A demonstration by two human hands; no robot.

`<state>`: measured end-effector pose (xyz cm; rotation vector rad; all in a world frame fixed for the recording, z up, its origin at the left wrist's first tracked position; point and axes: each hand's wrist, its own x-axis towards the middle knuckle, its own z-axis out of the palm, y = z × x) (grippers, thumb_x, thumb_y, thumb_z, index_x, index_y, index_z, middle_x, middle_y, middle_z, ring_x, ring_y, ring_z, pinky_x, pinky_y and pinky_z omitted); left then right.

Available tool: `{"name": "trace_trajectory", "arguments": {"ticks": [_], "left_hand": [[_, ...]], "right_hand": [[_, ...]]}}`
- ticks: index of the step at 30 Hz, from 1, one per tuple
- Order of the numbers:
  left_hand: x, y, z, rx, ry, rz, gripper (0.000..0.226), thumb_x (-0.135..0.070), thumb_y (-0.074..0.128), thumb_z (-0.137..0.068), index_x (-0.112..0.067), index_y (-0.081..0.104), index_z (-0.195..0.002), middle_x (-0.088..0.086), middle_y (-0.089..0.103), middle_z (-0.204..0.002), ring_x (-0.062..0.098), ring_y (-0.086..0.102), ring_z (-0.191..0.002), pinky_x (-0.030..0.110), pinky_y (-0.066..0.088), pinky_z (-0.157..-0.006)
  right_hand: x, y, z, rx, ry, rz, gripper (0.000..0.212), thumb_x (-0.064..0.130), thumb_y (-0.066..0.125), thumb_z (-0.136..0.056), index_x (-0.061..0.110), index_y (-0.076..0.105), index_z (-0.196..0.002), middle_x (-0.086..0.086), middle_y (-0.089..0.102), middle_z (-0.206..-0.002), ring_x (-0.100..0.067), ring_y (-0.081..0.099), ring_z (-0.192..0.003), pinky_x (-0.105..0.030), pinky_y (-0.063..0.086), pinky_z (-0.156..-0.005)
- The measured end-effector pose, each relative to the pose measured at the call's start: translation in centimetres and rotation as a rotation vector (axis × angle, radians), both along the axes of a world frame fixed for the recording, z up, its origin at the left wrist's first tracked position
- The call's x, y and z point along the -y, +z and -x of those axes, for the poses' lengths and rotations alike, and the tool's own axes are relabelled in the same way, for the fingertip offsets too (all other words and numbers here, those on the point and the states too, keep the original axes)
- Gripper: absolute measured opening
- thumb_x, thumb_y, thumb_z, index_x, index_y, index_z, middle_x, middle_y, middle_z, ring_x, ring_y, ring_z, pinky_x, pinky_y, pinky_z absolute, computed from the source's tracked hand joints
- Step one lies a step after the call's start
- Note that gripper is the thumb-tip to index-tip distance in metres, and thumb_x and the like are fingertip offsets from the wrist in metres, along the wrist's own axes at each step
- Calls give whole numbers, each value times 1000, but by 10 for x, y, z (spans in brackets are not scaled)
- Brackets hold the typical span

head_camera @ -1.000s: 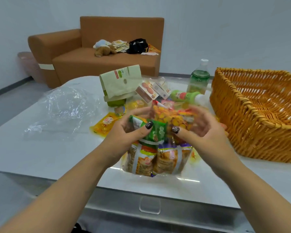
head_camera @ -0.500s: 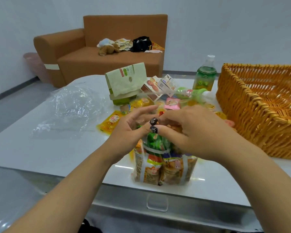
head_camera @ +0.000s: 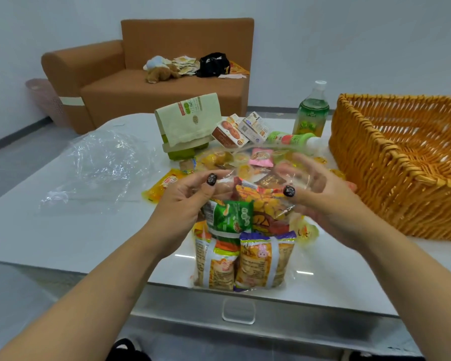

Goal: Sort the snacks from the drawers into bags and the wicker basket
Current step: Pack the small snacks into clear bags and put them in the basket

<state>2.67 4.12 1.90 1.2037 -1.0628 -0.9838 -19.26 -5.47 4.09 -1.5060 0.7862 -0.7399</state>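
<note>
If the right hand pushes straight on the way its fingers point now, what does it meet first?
The right hand points up and left across the mouth of the clear bag. Likely first the loose snacks behind the bag, around the pink packet; depth is unclear from one view.

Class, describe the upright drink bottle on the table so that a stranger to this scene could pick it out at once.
Start at the wicker basket on the table's right side. Just left of its far corner stands the green drink bottle, upright with a white cap. Another bottle nearby lies on its side; this is the only one standing.
</note>
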Motion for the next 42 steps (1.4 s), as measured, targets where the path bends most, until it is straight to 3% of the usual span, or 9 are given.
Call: {"name": "trace_trajectory", "arguments": {"ticks": [4,8,18,23,28,32,35,38,42], "left_hand": [[1,0,1,-55,-19,-28,26,-20,47,-95,-22,67,-111,5,75,-108,21,70,-105,34,58,-73],[3,-1,-3,-72,-62,-98,35,-28,50,-86,-15,68,-113,6,73,-114,21,67,-112,43,55,-86],[4,-1,-21,242,-11,-75,34,-2,54,-93,-26,68,-112,-2,77,-87,9,71,-91,27,57,-82],[7,-3,-23,219,9,-103,36,4,55,-91,-25,75,-102,-2,78,-92,7,70,-92,17,52,-69],[11,-7,-31,227,148,-112,46,9,58,-85,-29,79,-68,-2,77,-91,11,66,-90,29,44,-73],[12,-8,-29,238,162,-92,36,9,67,-76,-25,77,-73,-4,74,-80,8,62,-73,20,45,-63],[11,-6,-26,266,119,-49,47,14,62,-82,-27,76,-100,-4,68,-83,9,49,-63,13,44,-57],[9,-3,-24,292,122,-76,40,7,59,-87,-26,78,-94,-11,74,-91,8,50,-53,19,45,-54],[7,1,-23,153,123,-146,32,5,54,-91,-17,77,-96,-4,75,-106,13,62,-51,19,49,-51]], "right_hand": [[5,-7,-1,97,-26,-20,31,20,75,-64,10,72,-93,-13,74,-96,-29,69,-90,-33,60,-72],[15,-10,4,101,-110,18,25,21,76,-63,3,71,-80,-13,74,-86,-25,71,-83,-32,60,-66],[37,-18,18,18,9,-10,25,13,65,-73,10,73,-97,-6,76,-95,-21,72,-91,-28,59,-61],[36,-20,19,-167,-67,491,24,8,68,-81,31,73,-86,17,74,-82,-6,70,-85,-18,57,-62],[39,-20,22,-255,-175,659,20,42,67,-66,43,69,-86,2,52,-81,-11,48,-76,-23,45,-61],[33,-17,15,-255,-194,710,16,35,71,-72,43,70,-87,-6,49,-72,-17,44,-69,-38,42,-60],[29,-16,10,-228,-205,681,22,16,76,-76,35,72,-86,-14,52,-75,-16,52,-60,-31,46,-52],[25,-17,6,-173,-229,501,16,3,74,-80,19,75,-83,-13,58,-91,-13,63,-46,-23,45,-38],[22,-15,3,-56,-234,193,14,-6,68,-82,5,74,-87,-1,63,-113,-18,66,-48,-21,51,-46]]}}
